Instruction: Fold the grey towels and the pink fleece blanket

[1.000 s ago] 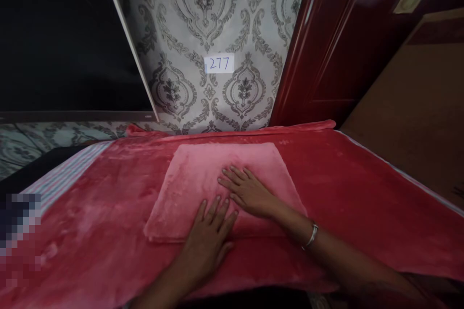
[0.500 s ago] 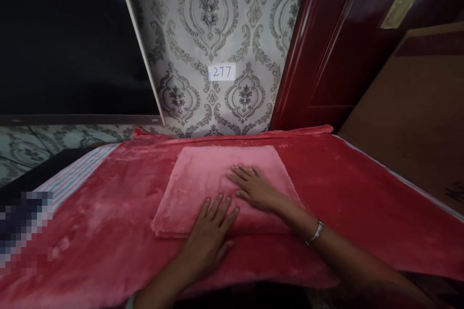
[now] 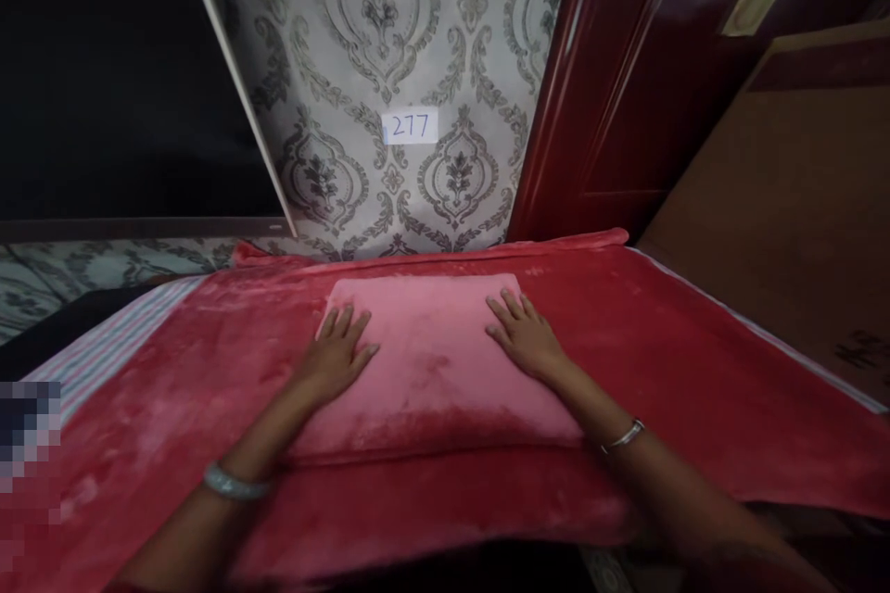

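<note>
A folded pink fleece cloth (image 3: 431, 361) lies flat on a red plush blanket (image 3: 681, 389) that covers the surface in front of me. My left hand (image 3: 337, 354) rests palm down on the cloth's left edge, fingers spread. On the cloth's right side lies my right hand (image 3: 525, 335), also flat with fingers apart. Neither hand grips anything. A bangle shows on each wrist.
A patterned wallpaper wall with a paper label "277" (image 3: 410, 126) stands behind the blanket. A dark screen (image 3: 104, 74) is at the left, a dark red door (image 3: 626, 83) at the right, a brown board (image 3: 799, 204) beside it. Striped fabric (image 3: 118, 338) shows at the blanket's left edge.
Both hands slid apart from the cloth's middle: the left went to its left edge, the right to its right side. The cloth stayed in place.
</note>
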A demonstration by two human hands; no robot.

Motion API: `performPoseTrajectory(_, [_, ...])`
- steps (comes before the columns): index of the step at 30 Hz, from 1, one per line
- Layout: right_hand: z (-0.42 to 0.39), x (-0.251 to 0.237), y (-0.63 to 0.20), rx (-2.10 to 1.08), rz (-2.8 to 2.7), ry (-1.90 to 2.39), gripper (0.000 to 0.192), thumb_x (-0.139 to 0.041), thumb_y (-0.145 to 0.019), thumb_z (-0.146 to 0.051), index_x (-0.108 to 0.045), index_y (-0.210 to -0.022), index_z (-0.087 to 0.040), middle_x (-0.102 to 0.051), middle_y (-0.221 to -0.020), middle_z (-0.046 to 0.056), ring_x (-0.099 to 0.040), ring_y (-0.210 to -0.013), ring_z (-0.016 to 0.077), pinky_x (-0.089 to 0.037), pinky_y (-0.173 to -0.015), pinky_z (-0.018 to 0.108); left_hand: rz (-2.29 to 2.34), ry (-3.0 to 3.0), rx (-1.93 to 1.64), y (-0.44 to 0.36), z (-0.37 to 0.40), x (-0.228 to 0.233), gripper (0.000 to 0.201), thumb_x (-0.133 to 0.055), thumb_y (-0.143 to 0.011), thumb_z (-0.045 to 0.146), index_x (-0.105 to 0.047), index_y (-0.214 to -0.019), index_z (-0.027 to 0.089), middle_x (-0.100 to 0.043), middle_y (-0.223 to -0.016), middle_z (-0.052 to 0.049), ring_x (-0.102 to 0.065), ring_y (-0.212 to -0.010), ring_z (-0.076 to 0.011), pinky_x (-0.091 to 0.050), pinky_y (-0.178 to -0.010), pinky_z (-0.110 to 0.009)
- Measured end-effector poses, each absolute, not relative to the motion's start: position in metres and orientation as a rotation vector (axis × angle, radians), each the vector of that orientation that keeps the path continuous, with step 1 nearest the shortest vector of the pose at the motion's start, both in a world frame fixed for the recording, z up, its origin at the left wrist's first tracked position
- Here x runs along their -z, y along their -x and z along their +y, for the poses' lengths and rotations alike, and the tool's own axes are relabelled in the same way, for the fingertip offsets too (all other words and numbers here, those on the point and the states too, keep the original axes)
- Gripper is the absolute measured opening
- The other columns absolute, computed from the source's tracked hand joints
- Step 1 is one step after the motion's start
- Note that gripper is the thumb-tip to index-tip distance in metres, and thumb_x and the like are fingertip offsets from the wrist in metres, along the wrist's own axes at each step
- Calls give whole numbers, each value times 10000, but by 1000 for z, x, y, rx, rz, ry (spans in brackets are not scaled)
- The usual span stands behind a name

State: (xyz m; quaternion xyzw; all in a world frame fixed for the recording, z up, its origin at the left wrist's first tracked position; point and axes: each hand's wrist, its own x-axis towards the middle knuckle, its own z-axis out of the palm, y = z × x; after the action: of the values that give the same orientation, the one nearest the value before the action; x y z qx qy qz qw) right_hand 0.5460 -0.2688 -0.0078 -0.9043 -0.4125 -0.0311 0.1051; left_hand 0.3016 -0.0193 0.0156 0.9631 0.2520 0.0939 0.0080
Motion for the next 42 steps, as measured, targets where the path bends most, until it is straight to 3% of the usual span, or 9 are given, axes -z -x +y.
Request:
performPoseTrajectory(8, [-274, 38, -554, 159, -1243, 2484, 587, -329, -1047, -486, -352, -1569, -217, -211, -1662, 107, -151, -1529, 313, -239, -1194, 554, 678, -3042, -479, -298, -14, 22, 685, -310, -989, 550, -467, -1480, 100, -366, -1589, -215, -250, -1511, -366, -284, -1202, -565])
performPoseTrajectory(12, [-276, 34, -563, 97, -1285, 2365, 583, -368, -1036, -455, -407, -1538, -162, -246, -1648, 131, -178, -1529, 273, -187, -1224, 506, 668, -2968, -450, -298, -7, 13, 673, -339, -981, 554, -459, -1488, 129, -361, -1601, -179, -237, -1518, -342, -277, -1210, -549])
performPoseTrajectory(17, [-312, 26, -558, -48, -1289, 2227, 585, -323, -1027, -472, -442, -1519, -178, -273, -1637, 117, -241, -1513, 239, -235, -1214, 500, 560, -2885, -436, -268, -3, -1, 652, -318, -977, 564, -515, -1444, 153, -380, -1599, -146, -294, -1501, -316, -296, -1207, -530])
performPoseTrajectory(21, [-368, 24, -518, 199, -1304, 2125, 544, -317, -1028, -472, -539, -1454, -218, -444, -1555, 86, -245, -1509, 260, -244, -1215, 527, 329, -2977, -690, -216, -27, 1, 552, -369, -987, 511, -489, -1453, 240, -462, -1558, -93, -359, -1475, -282, -337, -1194, -511])
performPoseTrajectory(25, [-406, 32, -481, 344, -1521, 2094, 576, -513, -964, -376, -434, -1523, -261, -430, -1561, 80, -319, -1470, 291, -321, -1182, 534, 55, -3155, -825, -182, -52, 17, 597, -545, -936, 471, -421, -1487, 277, -533, -1491, -111, -519, -1341, -295, -445, -1091, -474])
performPoseTrajectory(28, [-408, 44, -475, 328, -1615, 2129, 694, -499, -914, -189, -310, -1577, -271, -370, -1592, 83, -334, -1462, 279, -368, -1157, 529, -10, -3253, -798, -181, -54, 27, 518, -515, -957, 357, -460, -1457, 230, -581, -1431, -139, -575, -1267, -288, -477, -1035, -443])
performPoseTrajectory(32, [-396, 54, -480, 415, -1587, 2142, 811, -479, -833, -62, -262, -1589, -258, -455, -1514, 110, -415, -1398, 277, -417, -1123, 518, 27, -3312, -774, -191, -51, 32, 481, -456, -928, 194, -507, -1407, 180, -597, -1385, -177, -592, -1223, -308, -502, -981, -462])
performPoseTrajectory(37, [-389, 50, -482, 606, -1586, 2115, 704, -441, -849, -40, -389, -1530, -210, -589, -1351, 150, -540, -1248, 300, -492, -1014, 509, 220, -3347, -736, -194, -55, 32, 520, -418, -855, 40, -581, -1329, 180, -641, -1269, -177, -617, -1145, -308, -533, -910, -441])
performPoseTrajectory(42, [-386, 0, -500, 651, -1534, 1981, 509, -449, -879, -94, -565, -1358, -223, -686, -1153, 112, -635, -1065, 274, -532, -924, 474, 251, -3233, -911, -201, -45, -20, 436, -443, -856, 118, -613, -1248, 200, -685, -1132, -133, -644, -1049, -283, -533, -915, -421])
